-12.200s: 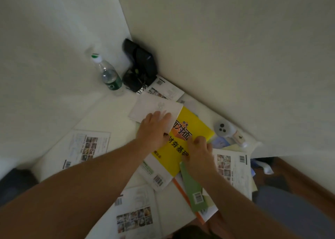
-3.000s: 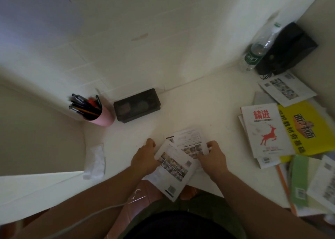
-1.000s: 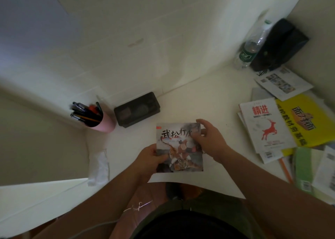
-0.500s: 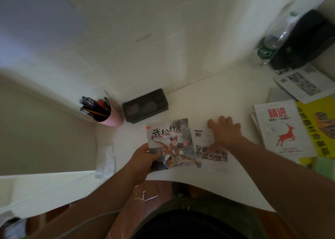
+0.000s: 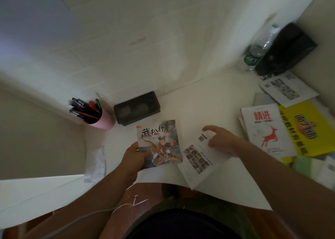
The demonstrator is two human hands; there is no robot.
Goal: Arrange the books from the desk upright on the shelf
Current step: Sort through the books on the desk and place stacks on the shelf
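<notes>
Running off the right edge: yellow book [image 5: 308, 128]. Blurring in motion: right hand [image 5: 222, 140], hiding part of white booklet [image 5: 198, 159].

I see open white desk [image 5: 208, 104] at centre frame, between the dark box [image 5: 137, 108] and the book pile [image 5: 272, 129] at right; a hand can pass there. At left the pink pen cup [image 5: 101, 119] blocks the corner. At upper right the bottle [image 5: 257, 51] and black case [image 5: 288, 50] crowd the wall.
</notes>
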